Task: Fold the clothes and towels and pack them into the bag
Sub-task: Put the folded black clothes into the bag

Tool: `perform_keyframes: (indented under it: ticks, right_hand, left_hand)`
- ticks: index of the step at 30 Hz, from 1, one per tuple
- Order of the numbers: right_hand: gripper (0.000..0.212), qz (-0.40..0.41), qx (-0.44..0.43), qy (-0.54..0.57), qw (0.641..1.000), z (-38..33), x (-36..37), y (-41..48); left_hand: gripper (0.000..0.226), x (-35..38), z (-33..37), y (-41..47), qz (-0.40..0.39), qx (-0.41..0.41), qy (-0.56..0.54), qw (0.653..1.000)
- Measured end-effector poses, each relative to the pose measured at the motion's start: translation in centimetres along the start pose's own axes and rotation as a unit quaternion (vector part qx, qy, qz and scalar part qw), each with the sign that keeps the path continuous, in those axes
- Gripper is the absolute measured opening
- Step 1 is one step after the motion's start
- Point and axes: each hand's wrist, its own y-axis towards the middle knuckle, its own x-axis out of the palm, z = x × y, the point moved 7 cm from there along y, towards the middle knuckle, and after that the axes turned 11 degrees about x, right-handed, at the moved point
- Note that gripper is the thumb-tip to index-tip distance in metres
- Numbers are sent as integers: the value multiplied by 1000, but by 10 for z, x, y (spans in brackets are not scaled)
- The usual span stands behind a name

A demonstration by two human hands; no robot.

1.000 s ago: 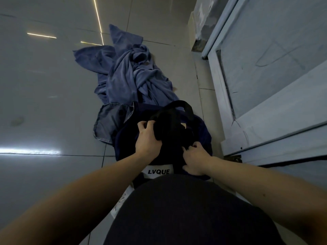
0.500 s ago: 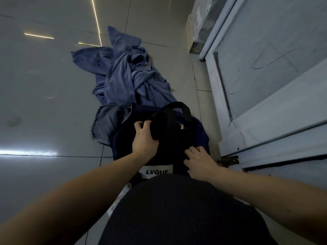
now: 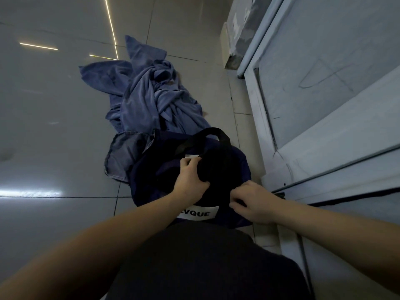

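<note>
A dark navy bag (image 3: 151, 180) with a white label reading LVQUE and a black strap handle (image 3: 207, 135) sits on the tiled floor in front of me. A black garment (image 3: 218, 172) fills its open top. My left hand (image 3: 190, 180) grips the left side of that garment, fingers curled into the cloth near a small white tag. At the bag's near right rim, my right hand (image 3: 253, 202) pinches the fabric. Beyond the bag lies a crumpled blue towel (image 3: 151, 100), and a piece of denim clothing (image 3: 125, 154) lies flat at the bag's left.
A pale door and its frame (image 3: 324, 126) run along the right side, close to the bag. Glossy grey floor tiles (image 3: 54, 137) spread to the left. A marbled block (image 3: 240, 29) stands at the far right by the door frame.
My left hand has shifted on the black garment and pressed it lower in the bag, baring a white tag. My right hand let go of the bag, then took its right rim again.
</note>
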Motion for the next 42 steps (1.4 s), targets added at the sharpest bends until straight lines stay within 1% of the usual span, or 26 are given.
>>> perform_keyframes:
  ticks: [2,3,4,6,10,12,13,14,17,19,22,24,26,29,31,34,36,38,39,40,42]
  right_hand:
    - [16,24,58,27,998,8,3,7]
    - [10,46,94,27,994,11,1,11]
    - [8,63,126,24,990,12,-1,15]
    - [24,72,178,5,981,13,-3,26]
    - [51,50,251,-31,966,19,-5,52]
    - [57,40,281,-54,957,27,-5,63]
    - [55,34,292,-58,954,31,-6,67]
    - [49,29,298,-63,952,35,-7,71]
    - [19,14,304,-80,949,42,-12,79]
    - [10,29,303,-51,951,45,-19,81]
    - [19,68,296,5,953,47,-37,77]
    - [24,88,288,58,952,48,-51,73]
    - [23,96,280,106,949,51,-61,71]
    - [24,100,278,151,943,57,-69,71]
    - [28,100,276,159,943,58,-67,72]
    - [35,100,262,162,946,56,-61,75]
    - [38,120,257,163,945,53,-63,77]
    - [38,143,259,171,940,54,-67,78]
    - [37,149,261,173,938,54,-69,79]
    - [36,150,261,173,938,55,-70,79]
    - [34,150,260,170,939,57,-71,81]
  left_hand:
    - [62,2,-4,-2,5,-13,27,1000]
    - [59,1,-7,-3,7,-20,43,999]
    - [57,0,-9,-5,11,-26,58,998]
    - [54,-1,-12,-8,17,-29,80,996]
    - [55,-1,-10,-11,22,-20,97,995]
    - [54,-1,-10,-12,19,-19,97,995]
    - [53,0,-10,-12,18,-19,97,995]
    - [53,0,-10,-13,17,-17,97,995]
    - [51,1,-11,-14,15,-7,108,994]
    - [52,1,-11,-14,13,-5,110,994]
    - [55,3,-6,-14,13,5,75,997]
    - [57,7,2,-13,14,27,34,999]
    - [62,12,12,-10,9,47,-11,999]
    - [70,21,17,-2,-9,39,-59,997]
    - [70,28,13,4,-11,30,-54,998]
    - [64,35,5,9,-13,-4,11,1000]
    - [64,48,6,11,-55,-10,8,998]
    - [63,60,16,11,-97,29,-11,995]
    - [60,62,19,12,-92,47,-12,995]
    - [56,58,19,14,-68,45,-7,997]
    - [50,44,13,19,5,18,23,1000]
